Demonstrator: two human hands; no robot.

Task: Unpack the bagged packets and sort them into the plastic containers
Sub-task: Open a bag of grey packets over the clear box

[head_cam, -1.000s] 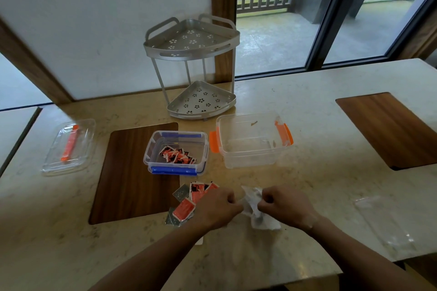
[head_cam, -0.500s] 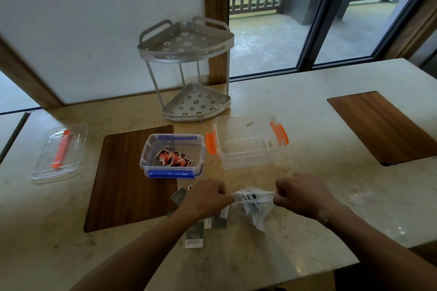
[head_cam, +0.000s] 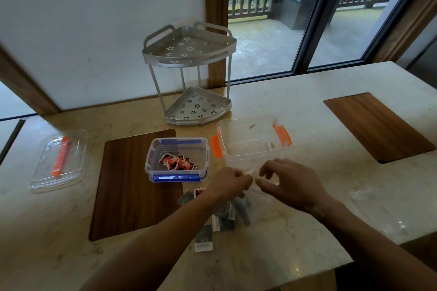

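My left hand (head_cam: pixel 230 184) pinches the top of a clear plastic bag (head_cam: pixel 254 190) that hangs over the table with grey packets (head_cam: pixel 236 211) in it. My right hand (head_cam: pixel 289 184) is just right of the bag's mouth, its fingers curled and apart. Both hands are just in front of the empty orange-clipped container (head_cam: pixel 250 139). The blue-clipped container (head_cam: pixel 177 173) to its left holds several orange-red packets (head_cam: pixel 177 163). Loose grey packets (head_cam: pixel 203 236) and one orange-red packet (head_cam: pixel 199 192) lie on the table under my left forearm.
A clear lid with an orange strip (head_cam: pixel 59 160) lies far left. A two-tier metal corner rack (head_cam: pixel 189 78) stands behind the containers. An empty clear bag (head_cam: pixel 378 212) lies at the right. Dark wood insets (head_cam: pixel 134 184) (head_cam: pixel 378 125) sit in the marble table, whose front edge (head_cam: pixel 307 274) is close.
Half a second ago both hands pulled the bag apart, low over the table. Now they are closer together and farther forward, by the orange-clipped container, and my right hand's fingers have loosened.
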